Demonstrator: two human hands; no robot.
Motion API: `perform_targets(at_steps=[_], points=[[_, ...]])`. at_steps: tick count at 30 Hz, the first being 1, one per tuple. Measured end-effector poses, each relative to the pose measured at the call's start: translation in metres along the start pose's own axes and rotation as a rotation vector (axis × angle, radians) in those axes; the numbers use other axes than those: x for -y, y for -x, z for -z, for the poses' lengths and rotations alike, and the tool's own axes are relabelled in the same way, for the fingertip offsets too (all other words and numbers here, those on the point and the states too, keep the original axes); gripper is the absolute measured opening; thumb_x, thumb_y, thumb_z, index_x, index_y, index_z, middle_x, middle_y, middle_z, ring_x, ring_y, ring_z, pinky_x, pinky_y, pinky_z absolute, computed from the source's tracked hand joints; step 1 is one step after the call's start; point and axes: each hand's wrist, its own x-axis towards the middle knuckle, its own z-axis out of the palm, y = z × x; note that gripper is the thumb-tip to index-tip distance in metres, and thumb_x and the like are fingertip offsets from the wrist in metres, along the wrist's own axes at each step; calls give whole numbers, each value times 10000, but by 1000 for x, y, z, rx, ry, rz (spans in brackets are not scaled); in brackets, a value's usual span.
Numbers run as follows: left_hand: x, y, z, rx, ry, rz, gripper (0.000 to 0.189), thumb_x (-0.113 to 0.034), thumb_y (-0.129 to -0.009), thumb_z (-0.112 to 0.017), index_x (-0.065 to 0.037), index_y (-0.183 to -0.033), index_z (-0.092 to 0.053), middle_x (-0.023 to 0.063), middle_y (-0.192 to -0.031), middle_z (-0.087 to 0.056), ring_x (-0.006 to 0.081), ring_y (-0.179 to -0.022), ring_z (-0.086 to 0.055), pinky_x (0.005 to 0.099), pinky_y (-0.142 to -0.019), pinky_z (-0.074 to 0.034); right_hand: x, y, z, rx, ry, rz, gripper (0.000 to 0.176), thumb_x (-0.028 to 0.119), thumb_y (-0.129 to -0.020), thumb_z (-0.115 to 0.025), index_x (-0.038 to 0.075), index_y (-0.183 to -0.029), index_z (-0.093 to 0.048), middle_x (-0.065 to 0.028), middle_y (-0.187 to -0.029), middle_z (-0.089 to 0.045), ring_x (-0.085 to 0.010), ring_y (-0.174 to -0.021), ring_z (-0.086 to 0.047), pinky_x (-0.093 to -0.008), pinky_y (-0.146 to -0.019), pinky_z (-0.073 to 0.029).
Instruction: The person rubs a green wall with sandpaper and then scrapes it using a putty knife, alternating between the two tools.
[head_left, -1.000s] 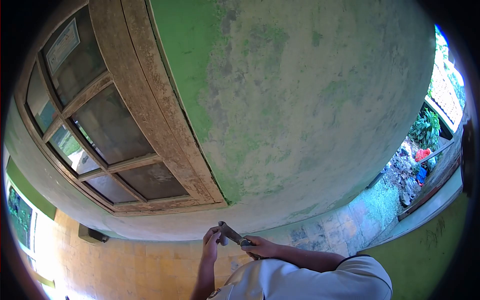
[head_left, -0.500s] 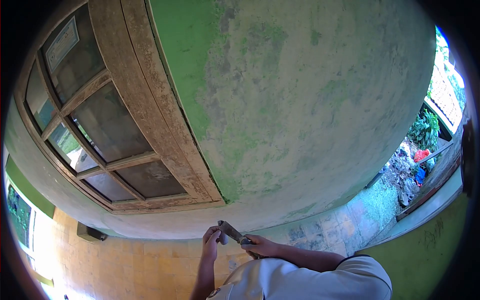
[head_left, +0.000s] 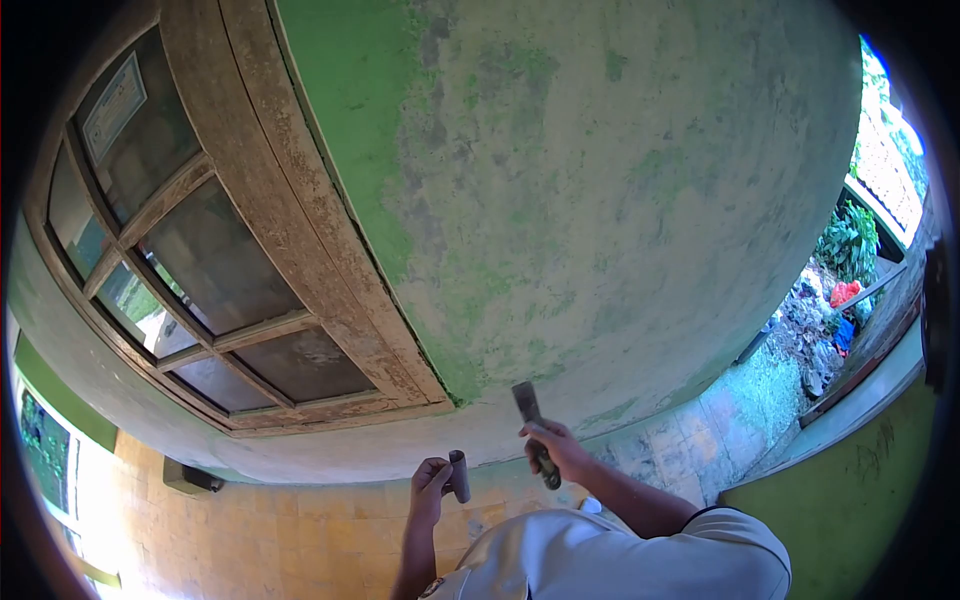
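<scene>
My left hand [head_left: 430, 486] pinches a small curled grey piece, which looks like rolled sandpaper [head_left: 458, 476], in front of my body. To its right, my right hand [head_left: 556, 450] is wrapped round the handle of a scraper [head_left: 526, 402], its flat blade pointing up toward the lower part of the wall. The wall [head_left: 600, 230] has patchy green and whitish paint. A gap separates the two hands, and the blade is apart from the curled piece.
A worn wooden window frame [head_left: 330, 330] with glass panes fills the left. On the tiled floor [head_left: 270, 530] a dark box [head_left: 188, 478] stands by the wall's foot. Plants [head_left: 848, 245] and a rubbish heap [head_left: 805, 335] lie outside at right, beyond a low green wall [head_left: 850, 490].
My right hand has moved right and up with the scraper, away from my left hand. The blade has swung from pointing left to pointing up. The curled piece now shows more fully.
</scene>
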Motion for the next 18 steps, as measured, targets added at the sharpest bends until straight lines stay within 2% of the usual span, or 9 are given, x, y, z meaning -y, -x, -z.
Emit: perform_targets(at_steps=[2,9,10,11,13,14,18], points=[[-1,2,-1,14,0,4,79,-100,-875,-574,-66,-939,-544,29,-823,-583,101,-688,-580,252,-603,-506,9,-4,9,-97,9,17,275,281,-937,-476,18,-893,-543,-98,-708,-586,-180,-465,-555,-305,-441,-454],[-1,6,-2,146,-66,74,97,-45,-848,-597,-60,-902,-518,26,-783,-568,100,-661,-571,255,-578,-513,59,-5,7,-140,60,209,218,201,-917,-498,16,-1030,-522,-108,-816,-596,-177,-519,-583,-306,-472,-465],[-1,6,-2,149,-69,78,97,-45,-848,-597,-60,-902,-518,26,-783,-568,100,-661,-571,255,-578,-513,63,-6,6,-148,65,219,210,202,-908,-515,25,-1019,-525,-84,-750,-575,-152,-496,-549,-295,-470,-448],[-1,6,-1,159,-67,93,99,-40,-846,-598,-63,-894,-514,25,-782,-567,100,-658,-569,255,-575,-513,64,-9,7,-152,62,219,210,202,-908,-515,25,-1019,-525,-84,-750,-575,-152,-496,-549,-295,-470,-448],[2,6,3,172,-66,110,102,-34,-844,-598,-66,-886,-510,24,-781,-566,99,-655,-567,255,-571,-513,65,-14,9,-217,90,212,222,242,-904,-529,39,-993,-524,-53,-671,-537,-124,-465,-497,-282,-460,-426],[4,5,6,174,-53,108,102,-32,-844,-597,-68,-886,-511,23,-781,-565,98,-656,-567,254,-569,-513,64,-14,8,-246,96,205,265,323,-908,-526,59,-884,-522,-22,-616,-499,-102,-444,-458,-268,-444,-408],[5,6,11,138,-53,103,104,-32,-842,-600,-72,-886,-513,17,-769,-559,95,-652,-565,254,-566,-515,51,-24,21,-303,152,141,365,410,-907,-508,74,-764,-497,-12,-586,-486,-96,-423,-447,-266,-421,-398]])
